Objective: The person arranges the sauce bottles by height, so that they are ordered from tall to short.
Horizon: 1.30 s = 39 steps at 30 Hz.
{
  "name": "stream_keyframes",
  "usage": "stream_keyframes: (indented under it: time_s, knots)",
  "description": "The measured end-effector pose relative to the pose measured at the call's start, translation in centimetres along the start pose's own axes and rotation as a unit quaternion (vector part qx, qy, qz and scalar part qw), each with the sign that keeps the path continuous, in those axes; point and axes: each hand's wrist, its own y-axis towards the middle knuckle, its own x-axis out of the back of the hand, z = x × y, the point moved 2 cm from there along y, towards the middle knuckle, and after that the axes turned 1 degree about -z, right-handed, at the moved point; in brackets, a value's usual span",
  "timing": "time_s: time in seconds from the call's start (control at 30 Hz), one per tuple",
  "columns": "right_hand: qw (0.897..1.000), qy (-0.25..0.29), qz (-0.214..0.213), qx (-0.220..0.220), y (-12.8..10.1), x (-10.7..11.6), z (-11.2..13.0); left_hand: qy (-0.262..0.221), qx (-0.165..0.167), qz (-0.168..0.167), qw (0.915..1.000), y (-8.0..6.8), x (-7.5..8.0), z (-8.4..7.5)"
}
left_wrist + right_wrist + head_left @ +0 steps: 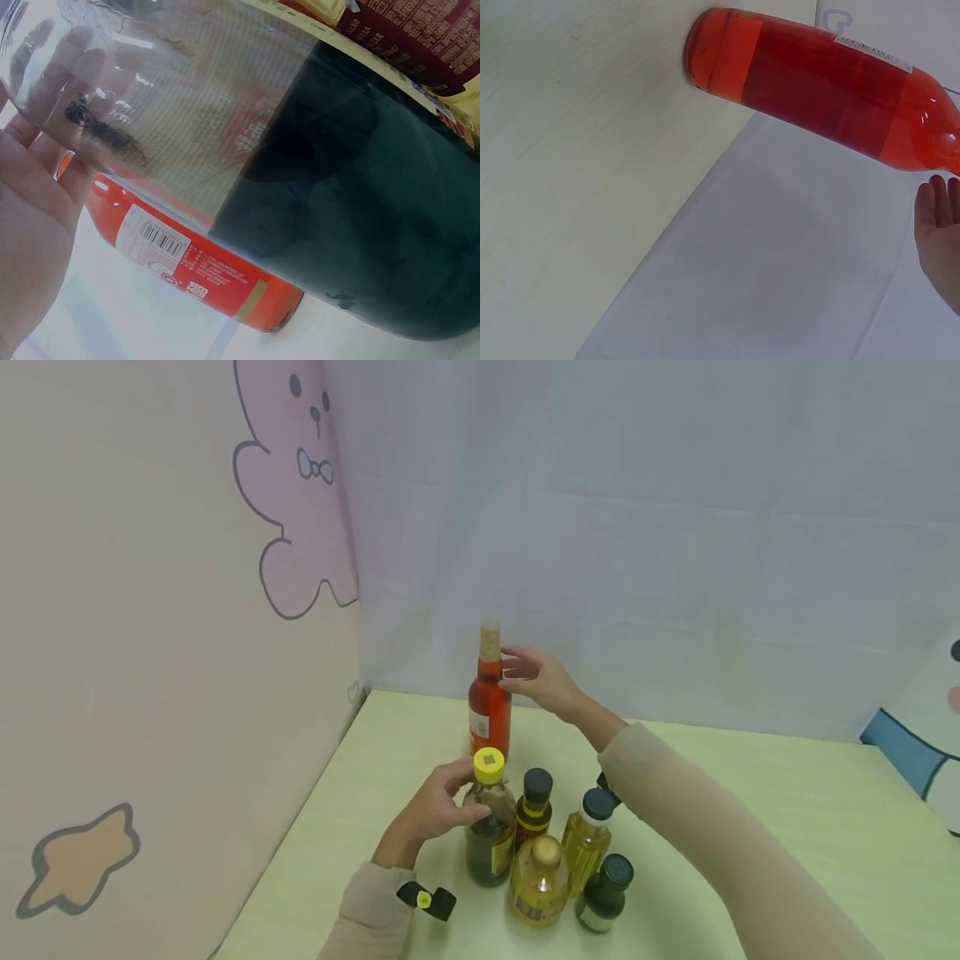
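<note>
My left hand (441, 803) grips the upper part of a yellow-capped bottle of dark sauce (487, 852), thumb across its front. Through the clear glass in the left wrist view, fingers show behind this sauce bottle (322, 172), which is part full. Behind it on the table stands a tall bottle of red liquid (491, 706) with a pale wrapped neck. Beside that neck is my right hand (546, 681), its fingers extended. In the right wrist view, the straight fingers (937, 201) lie right by the neck of the red bottle (817, 90), not wrapped round it.
Close to the sauce bottle stand a slim black-capped bottle (534, 814), a round gold-capped bottle (540, 893), a yellow oil bottle (587, 843) and a small dark bottle (602, 902). A curtain (637, 568) hangs behind the table (787, 793); a printed wall (165, 652) borders its left.
</note>
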Motion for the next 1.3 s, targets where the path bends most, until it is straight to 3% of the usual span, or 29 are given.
stream_keyframes:
  time_s: [0.37,1.0,1.3]
  knots:
    - [1.0,-0.011,0.006,-0.003,-1.3,1.1,-0.6,0.006,-0.027,-0.004,0.9996,-0.1,-0.1,0.1]
    - [1.0,0.006,0.005,-0.004,-2.2,1.8,-1.1,0.0,-0.025,-0.004,0.9997,-0.1,0.0,0.5]
    - [1.0,-0.002,0.006,-0.01,-3.9,1.8,1.2,-0.009,-0.035,0.0,0.9994,-0.1,0.0,0.7]
